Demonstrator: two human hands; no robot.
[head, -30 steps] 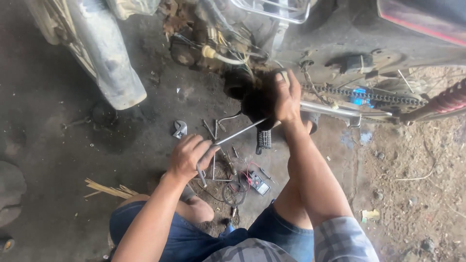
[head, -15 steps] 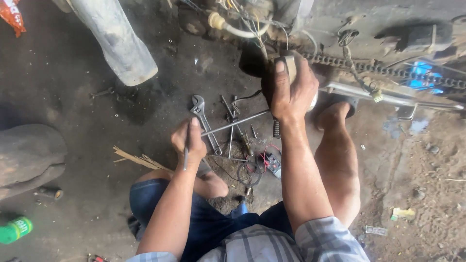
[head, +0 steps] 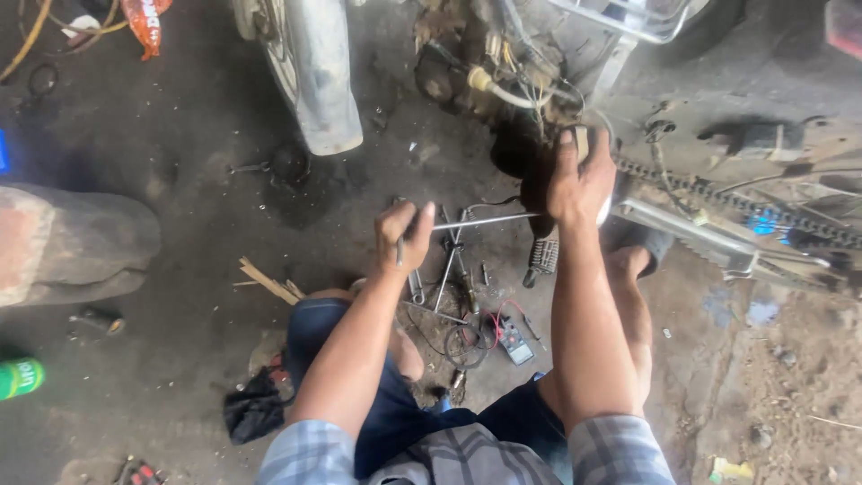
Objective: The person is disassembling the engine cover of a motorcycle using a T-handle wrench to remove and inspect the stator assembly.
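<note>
Fingers of left hand (head: pixel 404 235) wrapped round T-handle wrench (head: pixel 476 221); right hand (head: pixel 579 180) clasping engine part (head: pixel 530 162), centre frame; keep shaft square.

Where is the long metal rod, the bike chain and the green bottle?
long metal rod (head: pixel 485 221), head view, middle of the shaft.
bike chain (head: pixel 718 198), head view, on the links.
green bottle (head: pixel 18 377), head view, on its side.

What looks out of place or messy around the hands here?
Tools and wires lie scattered on the dirty floor beneath the left hand, which grips a long metal rod. The right hand presses on the motorcycle's exposed engine area, where loose cables hang.
</note>
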